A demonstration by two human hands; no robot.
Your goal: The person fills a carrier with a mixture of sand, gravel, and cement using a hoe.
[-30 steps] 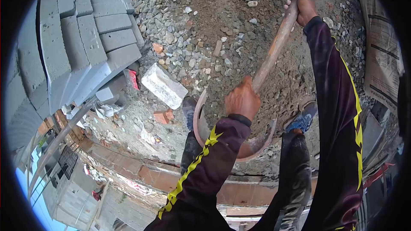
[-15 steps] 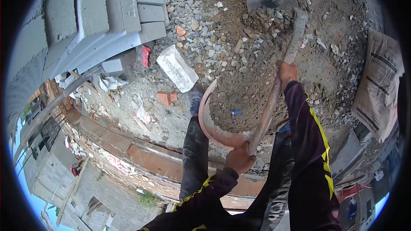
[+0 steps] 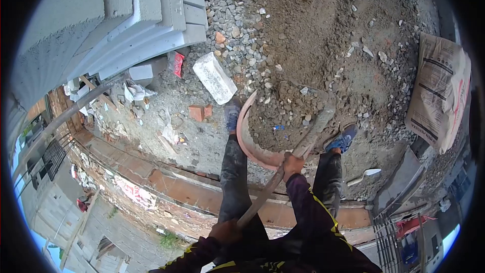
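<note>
Wooden hoe handle (image 3: 283,172) runs through both fists, right hand (image 3: 293,163) fingers and left hand (image 3: 226,231) fingers clamped around it.

Clothing of the person: dark purple long sleeves (image 3: 308,207) are trimmed with yellow striping, dark trousers (image 3: 233,182) are speckled with pale dust, and blue shoes (image 3: 342,140) are worn on both feet.

Hoe blade (image 3: 298,102) buried under soil (edges hidden).
</note>
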